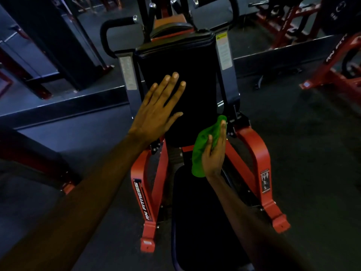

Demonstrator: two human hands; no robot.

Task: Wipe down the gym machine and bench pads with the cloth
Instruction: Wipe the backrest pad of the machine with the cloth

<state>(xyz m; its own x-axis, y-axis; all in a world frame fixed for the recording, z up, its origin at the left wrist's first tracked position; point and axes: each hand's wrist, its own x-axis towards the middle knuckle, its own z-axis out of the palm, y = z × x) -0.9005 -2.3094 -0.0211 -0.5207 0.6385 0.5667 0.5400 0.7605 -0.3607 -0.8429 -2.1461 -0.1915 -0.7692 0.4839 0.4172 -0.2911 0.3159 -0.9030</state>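
- Head view: the left hand (158, 112) is lying with straight, spread fingers on or just over the upright back pad (195, 75).
- The right hand (214, 159) is gripping the green cloth (199, 153) beside the pad's lower edge.
- Judgement: the cloth is looking light, soft and limp, so bunching it in the palm should suit wiping.

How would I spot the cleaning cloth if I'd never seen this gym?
Find the red-framed machine with the tall black back pad. At that pad's lower right edge, the right hand holds the cloth. It is the only bright green thing there.
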